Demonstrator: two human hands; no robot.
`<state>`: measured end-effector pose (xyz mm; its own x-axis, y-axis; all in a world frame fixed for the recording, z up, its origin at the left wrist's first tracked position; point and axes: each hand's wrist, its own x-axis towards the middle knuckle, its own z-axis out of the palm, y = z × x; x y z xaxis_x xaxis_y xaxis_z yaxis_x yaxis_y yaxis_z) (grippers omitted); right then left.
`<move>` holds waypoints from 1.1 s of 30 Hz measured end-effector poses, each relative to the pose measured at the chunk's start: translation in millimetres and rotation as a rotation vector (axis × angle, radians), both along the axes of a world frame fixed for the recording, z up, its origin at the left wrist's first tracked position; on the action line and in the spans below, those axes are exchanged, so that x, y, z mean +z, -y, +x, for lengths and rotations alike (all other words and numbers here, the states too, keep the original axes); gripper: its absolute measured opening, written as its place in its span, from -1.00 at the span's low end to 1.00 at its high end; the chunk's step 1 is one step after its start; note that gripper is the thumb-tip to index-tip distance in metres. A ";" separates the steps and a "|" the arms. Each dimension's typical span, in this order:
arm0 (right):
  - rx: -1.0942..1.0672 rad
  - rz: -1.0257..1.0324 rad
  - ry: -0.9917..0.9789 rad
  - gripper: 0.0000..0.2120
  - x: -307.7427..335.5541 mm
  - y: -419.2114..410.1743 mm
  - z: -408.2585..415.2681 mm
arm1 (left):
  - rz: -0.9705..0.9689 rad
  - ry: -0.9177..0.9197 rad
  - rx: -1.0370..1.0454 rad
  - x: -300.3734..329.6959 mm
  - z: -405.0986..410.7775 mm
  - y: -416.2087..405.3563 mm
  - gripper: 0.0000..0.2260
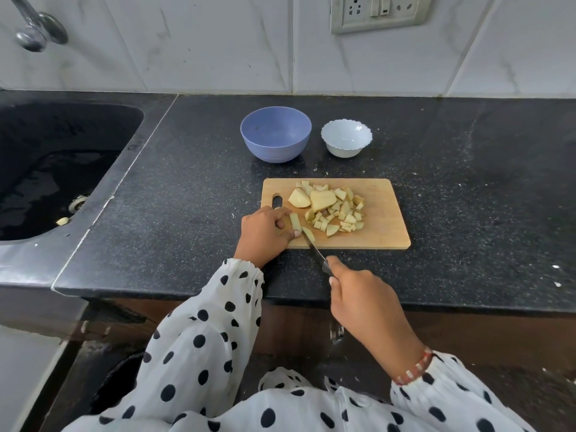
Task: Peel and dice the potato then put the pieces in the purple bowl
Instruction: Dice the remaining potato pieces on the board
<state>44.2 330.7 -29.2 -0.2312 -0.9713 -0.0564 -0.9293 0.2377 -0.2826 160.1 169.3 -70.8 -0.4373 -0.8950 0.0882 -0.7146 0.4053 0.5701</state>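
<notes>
A wooden cutting board (383,226) lies on the black counter. On it sits a heap of diced potato pieces (343,213) with two larger peeled chunks (322,199) at the back. My left hand (265,233) holds a potato strip (295,221) at the board's left edge. My right hand (358,294) grips a knife (316,251) by its dark handle, the blade lying between that strip and a second strip (308,234). The purple bowl (276,134) stands behind the board and looks empty.
A white scalloped bowl (346,138) stands to the right of the purple one. A black sink (56,169) fills the left side, with a tap (34,29) above it. A wall socket (380,10) is on the tiles. Small crumbs dot the counter.
</notes>
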 end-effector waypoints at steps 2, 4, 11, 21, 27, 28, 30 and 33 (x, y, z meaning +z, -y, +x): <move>-0.032 -0.035 0.043 -0.55 -1.7 3.9 -2.1 | 0.000 0.020 -0.017 0.8 0.9 -0.6 -0.64; -0.064 -0.076 0.119 -0.56 -5.2 8.0 -2.5 | 0.003 0.042 -0.024 1.8 2.4 -0.6 -0.64; -0.281 -0.029 0.986 -0.64 -23.6 17.2 -9.9 | -0.050 0.060 0.093 4.5 -9.4 -9.8 -0.69; -0.303 0.040 1.342 -0.72 -18.0 6.4 -43.7 | -0.030 0.125 0.089 8.2 -9.8 -12.6 -0.71; -0.234 -0.088 0.890 -0.67 -12.3 18.6 -26.0 | -0.051 0.182 0.018 12.1 -7.6 -11.9 -0.68; -0.229 -0.126 0.808 -0.67 -12.1 20.8 -21.7 | -0.051 0.169 0.010 10.6 -5.4 -11.1 -0.67; -0.183 -0.183 0.674 -0.64 -13.6 24.0 -14.3 | -0.052 0.124 -0.004 6.8 -0.9 -9.6 -0.67; -0.131 -0.183 0.526 -0.61 -14.3 26.4 -5.7 | -0.023 0.041 -0.013 3.8 3.0 -10.6 -0.69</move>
<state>38.5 304.2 -43.6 -0.3362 -0.9413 -0.0302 -0.6188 0.2450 -0.7464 163.1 179.9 -67.0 -0.4524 -0.8872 0.0904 -0.7319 0.4273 0.5308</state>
